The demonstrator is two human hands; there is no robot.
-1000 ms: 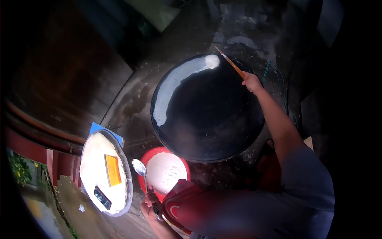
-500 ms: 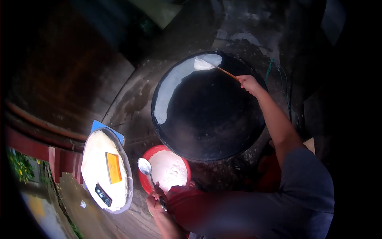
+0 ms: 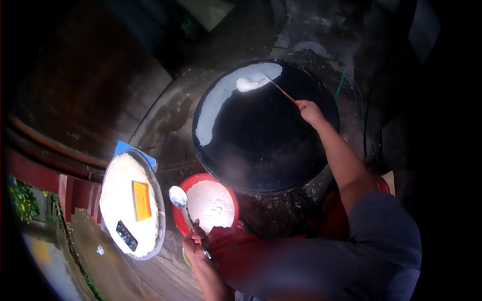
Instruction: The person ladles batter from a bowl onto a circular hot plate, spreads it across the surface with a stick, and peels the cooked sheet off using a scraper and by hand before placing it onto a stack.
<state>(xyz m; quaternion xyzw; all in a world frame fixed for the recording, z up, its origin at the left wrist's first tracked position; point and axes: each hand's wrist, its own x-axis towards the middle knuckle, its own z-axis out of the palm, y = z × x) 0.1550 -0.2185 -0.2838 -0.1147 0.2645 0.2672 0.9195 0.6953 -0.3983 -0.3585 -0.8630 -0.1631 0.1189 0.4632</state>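
Observation:
My right hand (image 3: 311, 113) is closed around a thin wooden stick (image 3: 285, 93) above the big round black griddle (image 3: 266, 145). The stick's far end meets a pale band of batter (image 3: 207, 123) curving along the griddle's upper left edge. A thick white lump of batter (image 3: 248, 84) sits on that band, by the stick's tip. Lower down, my left hand (image 3: 195, 240) grips the handle of a metal spoon (image 3: 178, 196), its bowl coated white. Under the spoon stands a red basin (image 3: 179, 215) with pasty white batter (image 3: 208, 200) inside.
At left, a round pile of white sheets (image 3: 120, 185) sits on a tray, with an orange flat piece (image 3: 142, 200) and a dark rectangular object (image 3: 126, 236) on top. A blue board (image 3: 123, 147) juts out behind it. Green cord (image 3: 341, 83) lies right of the griddle.
My right hand has shifted slightly left and down. The lump of batter has slid left along the band. The spoon remains in my left hand, and the camera view has shifted a little.

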